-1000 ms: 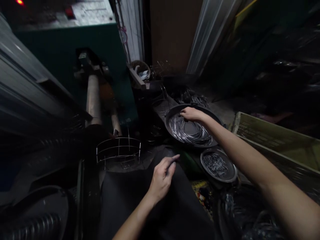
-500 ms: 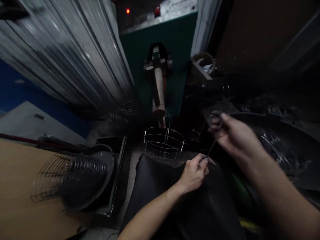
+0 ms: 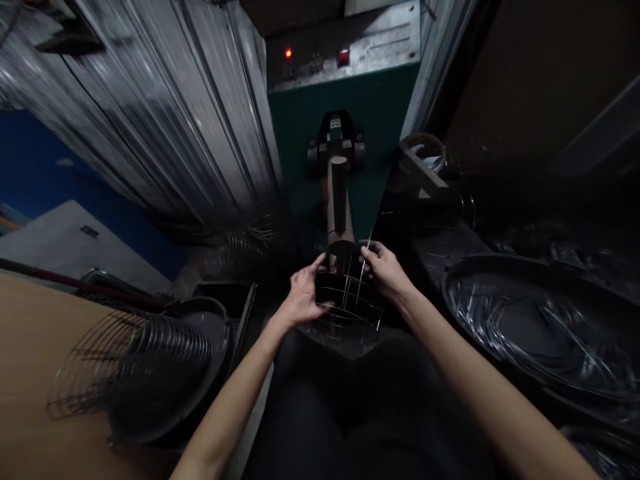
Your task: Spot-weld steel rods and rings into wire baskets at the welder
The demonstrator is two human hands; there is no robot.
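A round wire frame made of thin rings with short uprights sits under the machine's electrode arm. At its left side is my left hand, fingers curled about the wires, with thumb and forefinger stretched along the rings. My right hand pinches a thin straight metal wire rod at the frame's right rear. The rod stands nearly upright, and its lower part overlaps the rings. Whether rod and rings touch is too dark to tell.
A green machine with a lit red lamp stands ahead. At left, a dark basin holds many wire rings. At right is a wide dark basin of loose wire pieces. Corrugated metal sheeting lines the back left.
Both hands were on the right with the rod between them. My left hand has let go of it and moved left to the wire frame. My right hand has brought the rod to the frame.
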